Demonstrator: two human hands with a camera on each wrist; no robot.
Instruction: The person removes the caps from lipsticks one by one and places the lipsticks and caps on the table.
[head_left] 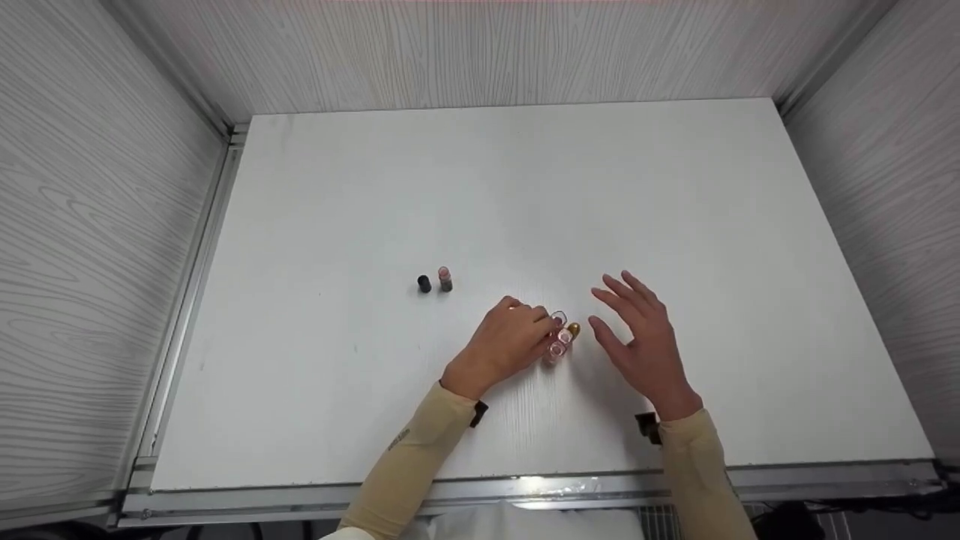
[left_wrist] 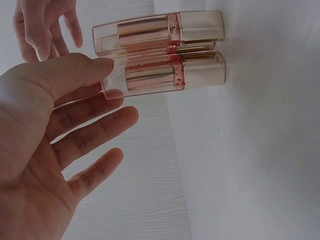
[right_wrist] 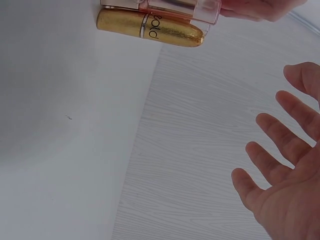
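My left hand [head_left: 504,346] pinches the clear cap end of a lipstick [left_wrist: 155,75] between thumb and forefinger, its other fingers spread. This lipstick stands upright on the table beside a second clear-capped lipstick [left_wrist: 159,34]; both have pale bases and rosy tubes inside. A gold lipstick tube [right_wrist: 150,26] with dark lettering stands upright against the cluster, on the side toward my right hand [head_left: 641,341]. That right hand hovers apart from the tubes, fingers spread, holding nothing. Fingers of my left hand partly hide the cluster in the head view.
Left of the hands, a pinkish-topped lipstick [head_left: 445,279] with a dark base stands next to a small black cap [head_left: 424,283]. The white table [head_left: 525,180] is enclosed by grey wood-grain panels [head_left: 480,52] at the back and sides. A metal rail [head_left: 300,495] runs along the front edge.
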